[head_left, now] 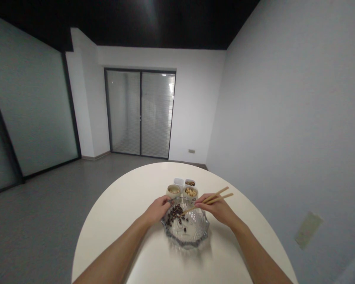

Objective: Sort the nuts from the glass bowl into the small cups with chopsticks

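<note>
A clear cut-glass bowl (192, 242) with a wavy rim stands on the table, tilted a little toward me. Dark brown beans or seeds (175, 213) lie mostly in its left part, with a few scattered lower down. My left hand (159, 209) grips the rim at the far left. In my right hand (214, 206) is a pair of light wooden chopsticks (217, 195), their back ends spread apart. Their tips reach into the bowl, close to the dark pile. Whether the tips pinch anything is too small to tell.
Behind the bowl stand a cream cup (173, 191), a cup of pale nuts or beans (191, 192), a small white container (179, 182) and another holding brownish pieces (190, 183). The round white table (112, 221) has a curved edge. A wall (284, 138) rises at the right.
</note>
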Action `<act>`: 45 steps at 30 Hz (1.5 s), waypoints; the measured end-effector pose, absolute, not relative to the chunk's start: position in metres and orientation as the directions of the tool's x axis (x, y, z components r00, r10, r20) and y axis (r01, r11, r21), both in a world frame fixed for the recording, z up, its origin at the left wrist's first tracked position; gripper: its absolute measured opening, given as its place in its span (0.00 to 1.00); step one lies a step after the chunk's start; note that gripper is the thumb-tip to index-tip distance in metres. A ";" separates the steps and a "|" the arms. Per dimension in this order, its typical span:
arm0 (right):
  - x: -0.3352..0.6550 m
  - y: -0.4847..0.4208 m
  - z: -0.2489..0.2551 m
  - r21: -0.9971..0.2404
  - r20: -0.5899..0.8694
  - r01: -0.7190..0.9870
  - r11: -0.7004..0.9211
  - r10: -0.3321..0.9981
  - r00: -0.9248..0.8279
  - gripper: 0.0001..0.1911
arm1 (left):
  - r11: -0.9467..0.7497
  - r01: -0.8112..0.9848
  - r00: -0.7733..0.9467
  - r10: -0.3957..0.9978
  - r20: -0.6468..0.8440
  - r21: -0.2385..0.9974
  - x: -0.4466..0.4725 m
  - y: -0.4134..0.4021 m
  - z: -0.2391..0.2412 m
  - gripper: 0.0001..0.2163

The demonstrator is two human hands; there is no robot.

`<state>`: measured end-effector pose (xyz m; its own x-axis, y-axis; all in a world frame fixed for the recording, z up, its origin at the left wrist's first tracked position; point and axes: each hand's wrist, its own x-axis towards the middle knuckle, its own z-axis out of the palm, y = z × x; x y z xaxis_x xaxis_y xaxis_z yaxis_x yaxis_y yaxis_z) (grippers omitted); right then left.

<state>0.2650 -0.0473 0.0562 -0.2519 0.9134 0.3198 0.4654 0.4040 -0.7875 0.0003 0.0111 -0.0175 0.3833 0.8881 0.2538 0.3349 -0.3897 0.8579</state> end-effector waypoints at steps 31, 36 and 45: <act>0.270 -0.051 0.068 -0.818 0.416 0.361 0.449 0.894 -0.168 0.12 | -0.383 0.321 0.394 0.886 0.245 0.866 0.000 0.006 -0.012 0.10; 0.273 -0.048 0.066 -0.828 0.420 0.357 0.433 0.900 -0.117 0.13 | -0.381 0.308 0.396 0.885 0.246 0.872 0.001 0.007 -0.012 0.11; 0.276 -0.043 0.063 -0.865 0.412 0.288 0.412 0.909 -0.062 0.15 | -0.381 0.338 0.386 0.890 0.242 0.860 0.000 0.010 -0.015 0.10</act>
<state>0.2761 -0.0430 0.0626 -0.0623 0.9088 0.4125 0.2876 0.4121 -0.8646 0.0001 0.0095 -0.0151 0.3865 0.8899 0.2422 0.3381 -0.3811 0.8605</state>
